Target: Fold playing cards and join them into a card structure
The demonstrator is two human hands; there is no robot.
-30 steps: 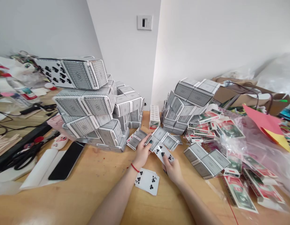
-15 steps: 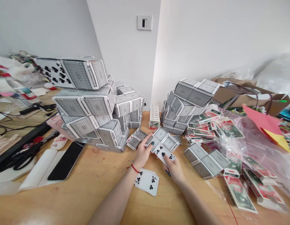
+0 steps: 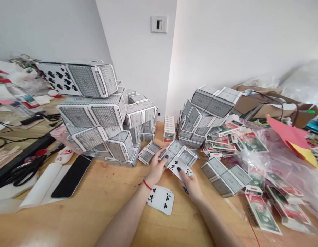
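My right hand (image 3: 190, 183) pinches a five of clubs playing card (image 3: 180, 168) between thumb and fingers, face up. The card's far edge meets a piece folded from patterned playing cards (image 3: 175, 147). Around the left side of that folded piece my left hand (image 3: 157, 168) is closed, thumb on top. Below my wrists, a small stack of cards with a four of clubs on top (image 3: 161, 200) lies on the table. A smaller folded card piece (image 3: 150, 152) rests just beyond my left fingers. The undersides of both hands are hidden.
Tall stacks of card-built blocks stand on the left (image 3: 94, 116) and right (image 3: 205, 113). A two-cube card block (image 3: 227, 176) lies right of my hand. Red-green card boxes (image 3: 263, 211) and plastic wrap spread farther right; a phone (image 3: 71, 176) and black scissors (image 3: 28, 171) lie left.
The five of clubs has shifted very slightly against the folded card piece. Both hands keep nearly the same place and grip.
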